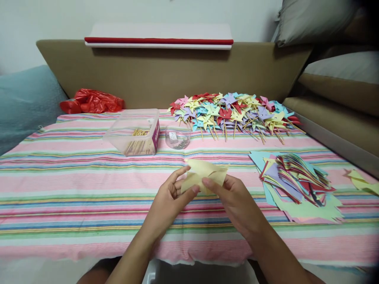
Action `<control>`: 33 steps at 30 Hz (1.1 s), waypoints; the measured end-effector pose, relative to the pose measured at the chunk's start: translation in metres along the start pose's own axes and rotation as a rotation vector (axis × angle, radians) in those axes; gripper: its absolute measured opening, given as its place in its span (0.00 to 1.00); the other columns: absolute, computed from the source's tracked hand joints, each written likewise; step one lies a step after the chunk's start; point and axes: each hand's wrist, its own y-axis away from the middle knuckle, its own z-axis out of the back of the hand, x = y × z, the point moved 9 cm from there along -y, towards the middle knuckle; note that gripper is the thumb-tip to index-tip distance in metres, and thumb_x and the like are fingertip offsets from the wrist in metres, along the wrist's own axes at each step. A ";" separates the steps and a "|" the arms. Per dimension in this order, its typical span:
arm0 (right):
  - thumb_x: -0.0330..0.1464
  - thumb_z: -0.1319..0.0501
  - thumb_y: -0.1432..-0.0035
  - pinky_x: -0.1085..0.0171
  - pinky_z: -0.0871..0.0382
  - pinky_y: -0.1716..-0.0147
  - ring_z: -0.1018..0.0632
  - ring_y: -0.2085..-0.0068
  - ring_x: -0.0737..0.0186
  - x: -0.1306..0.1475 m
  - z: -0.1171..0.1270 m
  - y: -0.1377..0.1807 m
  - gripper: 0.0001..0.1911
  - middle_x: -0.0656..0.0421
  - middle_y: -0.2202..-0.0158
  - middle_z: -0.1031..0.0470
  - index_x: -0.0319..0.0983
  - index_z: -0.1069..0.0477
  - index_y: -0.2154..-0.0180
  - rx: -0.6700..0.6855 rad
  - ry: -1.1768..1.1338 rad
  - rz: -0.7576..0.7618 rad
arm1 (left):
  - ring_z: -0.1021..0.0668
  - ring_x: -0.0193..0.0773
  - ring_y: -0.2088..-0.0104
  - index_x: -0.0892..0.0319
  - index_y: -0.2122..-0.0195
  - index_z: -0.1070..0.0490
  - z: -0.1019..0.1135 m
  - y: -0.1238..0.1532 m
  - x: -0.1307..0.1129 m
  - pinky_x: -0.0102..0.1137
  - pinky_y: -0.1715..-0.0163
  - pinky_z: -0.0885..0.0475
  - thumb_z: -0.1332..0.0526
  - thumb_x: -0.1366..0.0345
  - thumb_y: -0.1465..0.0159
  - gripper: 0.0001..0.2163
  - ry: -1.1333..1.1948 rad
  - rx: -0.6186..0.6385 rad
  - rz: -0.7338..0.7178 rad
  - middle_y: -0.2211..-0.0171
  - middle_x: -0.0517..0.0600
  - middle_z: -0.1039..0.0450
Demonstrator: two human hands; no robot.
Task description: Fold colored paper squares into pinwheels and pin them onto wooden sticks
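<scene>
Both hands hold one pale yellow cut paper piece (204, 173) above the striped tablecloth (74, 189). My left hand (170, 197) pinches its left side between thumb and fingers. My right hand (237, 203) grips its right side, thumb pressed on the paper's middle. The paper's corners are folded inward. A stack of coloured cut paper squares (299, 183) lies just right of my right hand. A heap of finished paper pinwheels on wooden sticks (233, 112) lies at the far side.
A clear plastic box of wooden sticks (134, 132) stands at the far left-centre, with a small clear tub of pins (177, 139) beside it. A red plastic bag (91, 101) lies at the back left. A sofa back (166, 73) and cushions (340, 79) surround the table. Another yellow paper piece (363, 182) lies at the right edge.
</scene>
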 end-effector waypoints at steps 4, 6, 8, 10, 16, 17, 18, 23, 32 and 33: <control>0.41 0.29 0.44 0.58 0.29 0.48 0.21 0.51 0.54 0.000 -0.005 -0.002 0.12 0.59 0.55 0.17 0.44 0.19 0.59 -0.070 -0.292 0.026 | 0.21 0.40 0.54 0.56 0.50 0.24 -0.005 -0.003 0.012 0.33 0.51 0.27 0.27 0.63 0.42 0.19 0.085 -0.036 -0.029 0.54 0.52 0.21; 0.40 0.29 0.44 0.58 0.29 0.49 0.21 0.51 0.55 -0.003 -0.009 -0.003 0.12 0.59 0.55 0.18 0.45 0.19 0.58 -0.064 -0.376 0.014 | 0.21 0.39 0.56 0.56 0.54 0.22 -0.005 -0.003 0.016 0.31 0.53 0.26 0.27 0.63 0.43 0.15 0.109 -0.099 -0.069 0.58 0.51 0.21; 0.38 0.29 0.44 0.58 0.29 0.48 0.21 0.50 0.55 -0.006 -0.013 -0.003 0.11 0.60 0.54 0.18 0.45 0.19 0.58 -0.057 -0.429 0.008 | 0.21 0.37 0.57 0.56 0.56 0.22 -0.006 -0.002 0.018 0.30 0.54 0.26 0.28 0.62 0.42 0.13 0.143 -0.160 -0.098 0.60 0.49 0.21; 0.37 0.29 0.44 0.57 0.28 0.49 0.22 0.49 0.54 -0.009 -0.017 -0.003 0.11 0.60 0.54 0.18 0.45 0.19 0.58 -0.057 -0.464 -0.009 | 0.21 0.37 0.58 0.56 0.57 0.22 -0.006 0.000 0.018 0.30 0.55 0.26 0.28 0.61 0.41 0.12 0.166 -0.208 -0.113 0.61 0.50 0.20; 0.39 0.26 0.49 0.56 0.27 0.50 0.21 0.50 0.52 -0.021 -0.024 -0.001 0.15 0.58 0.56 0.17 0.43 0.19 0.59 -0.077 -0.493 -0.067 | 0.21 0.38 0.59 0.59 0.60 0.21 -0.002 0.004 0.012 0.30 0.57 0.26 0.29 0.59 0.40 0.11 0.159 -0.299 -0.144 0.63 0.51 0.20; 0.40 0.26 0.50 0.56 0.27 0.49 0.20 0.51 0.52 -0.022 -0.025 -0.001 0.15 0.58 0.56 0.17 0.43 0.19 0.59 -0.077 -0.490 -0.066 | 0.21 0.38 0.61 0.60 0.61 0.21 0.000 0.005 0.012 0.30 0.58 0.26 0.29 0.59 0.41 0.11 0.155 -0.324 -0.144 0.64 0.51 0.20; 0.40 0.26 0.50 0.56 0.27 0.48 0.20 0.51 0.53 -0.023 -0.026 -0.001 0.15 0.58 0.56 0.17 0.43 0.19 0.60 -0.078 -0.485 -0.063 | 0.21 0.37 0.62 0.60 0.62 0.20 0.002 0.005 0.013 0.30 0.59 0.26 0.28 0.58 0.41 0.11 0.153 -0.347 -0.141 0.65 0.50 0.20; 0.39 0.28 0.47 0.55 0.28 0.47 0.20 0.52 0.53 -0.025 -0.027 -0.001 0.14 0.57 0.56 0.17 0.41 0.20 0.60 -0.098 -0.396 -0.038 | 0.23 0.34 0.67 0.61 0.65 0.21 0.009 0.006 0.017 0.28 0.64 0.28 0.28 0.58 0.42 0.12 0.180 -0.398 -0.115 0.70 0.49 0.22; 0.38 0.37 0.37 0.48 0.27 0.46 0.21 0.50 0.55 0.005 -0.002 0.009 0.31 0.57 0.47 0.23 0.52 0.47 0.37 -0.138 0.220 0.235 | 0.25 0.32 0.71 0.63 0.67 0.23 0.031 0.004 0.018 0.26 0.69 0.29 0.27 0.58 0.45 0.14 0.322 -0.473 -0.060 0.71 0.49 0.24; 0.36 0.37 0.36 0.49 0.28 0.46 0.21 0.49 0.56 0.008 -0.005 0.011 0.28 0.57 0.47 0.23 0.53 0.43 0.38 -0.107 0.351 0.287 | 0.25 0.32 0.71 0.63 0.67 0.23 0.033 0.004 0.019 0.26 0.70 0.30 0.27 0.58 0.45 0.14 0.326 -0.477 -0.061 0.71 0.49 0.24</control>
